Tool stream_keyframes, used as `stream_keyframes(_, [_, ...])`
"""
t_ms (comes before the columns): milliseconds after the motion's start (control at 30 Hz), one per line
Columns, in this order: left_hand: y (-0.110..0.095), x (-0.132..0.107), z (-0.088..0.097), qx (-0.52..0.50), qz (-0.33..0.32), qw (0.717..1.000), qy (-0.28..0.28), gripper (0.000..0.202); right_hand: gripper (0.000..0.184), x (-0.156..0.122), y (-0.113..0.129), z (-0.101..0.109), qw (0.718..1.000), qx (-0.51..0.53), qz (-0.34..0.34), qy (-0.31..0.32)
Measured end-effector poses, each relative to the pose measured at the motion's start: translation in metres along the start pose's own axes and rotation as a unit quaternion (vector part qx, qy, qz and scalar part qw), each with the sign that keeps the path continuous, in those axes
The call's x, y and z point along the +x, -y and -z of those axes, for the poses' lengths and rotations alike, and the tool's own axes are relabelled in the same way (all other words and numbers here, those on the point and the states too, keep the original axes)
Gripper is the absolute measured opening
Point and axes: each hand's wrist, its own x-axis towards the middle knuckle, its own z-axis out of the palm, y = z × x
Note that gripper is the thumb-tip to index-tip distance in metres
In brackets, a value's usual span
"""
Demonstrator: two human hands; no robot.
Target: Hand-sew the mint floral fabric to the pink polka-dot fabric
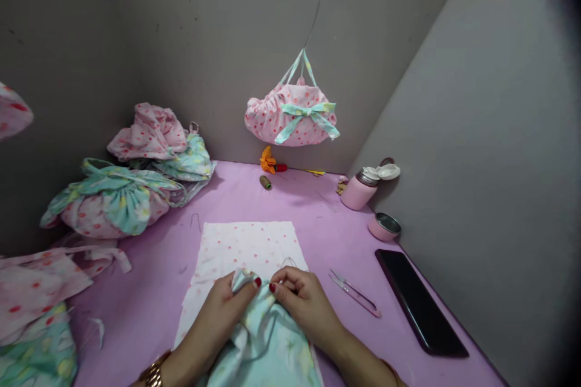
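My left hand and my right hand rest close together near the front edge of the pink table. Both pinch the gathered top edge of a mint green floral cloth that lies bunched between my wrists. The thumbs with red nails nearly touch. Under the green cloth lies a flat white piece of fabric with pink dots, spread toward the middle of the table. A thin thread loop shows just above my right hand.
Thread snips lie right of my hands, a black phone beyond them. A pink flask and its cup stand at the right wall. Finished fabric bags pile at left; one bag hangs at the back. A thread spool lies behind.
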Motion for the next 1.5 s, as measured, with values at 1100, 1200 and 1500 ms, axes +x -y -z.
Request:
stream_keyframes(1100, [-0.011, -0.005, -0.004, -0.125, 0.084, 0.984, 0.093, 0.023, 0.027, -0.002, 0.000, 0.004, 0.996, 0.047, 0.008, 0.078])
stream_keyframes(1200, [-0.010, -0.004, -0.005, -0.125, 0.059, 0.984, 0.115, 0.021, 0.018, -0.004, 0.002, 0.003, 0.995, 0.028, 0.033, 0.095])
stream_keyframes(1500, [-0.002, -0.002, -0.003, -0.066, -0.002, 0.997, 0.050, 0.017, 0.015, -0.010, 0.010, -0.002, 0.953, -0.192, 0.232, -0.036])
